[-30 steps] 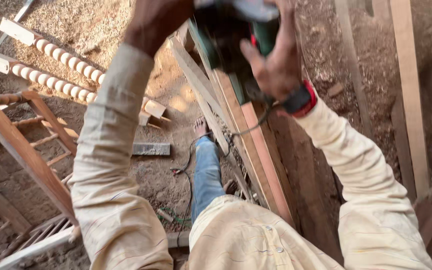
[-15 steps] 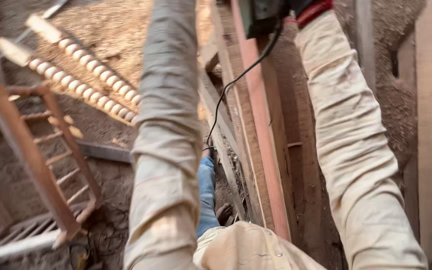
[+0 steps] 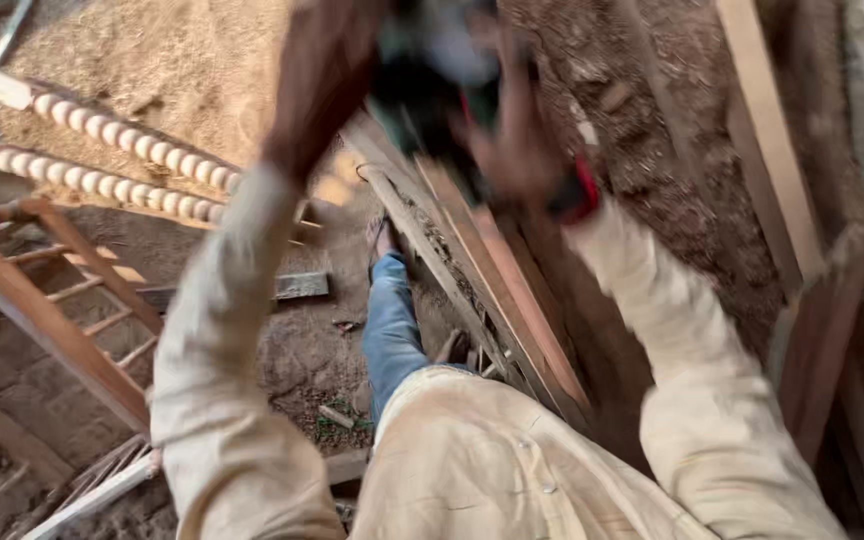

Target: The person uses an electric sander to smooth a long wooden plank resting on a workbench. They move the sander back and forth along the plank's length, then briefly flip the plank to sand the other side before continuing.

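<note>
Green, blurred power tool (image 3: 432, 90) at twelve o'clock — I'm gripping it with my right hand (image 3: 517, 150); left hand (image 3: 327, 60) is touching it — grip unclear.

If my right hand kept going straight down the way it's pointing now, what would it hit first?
Probably the long reddish plank leaning just beneath it. The right hand grips a dark green power tool above that plank, but the picture is blurred and depth is unclear, so this is a guess.
</note>
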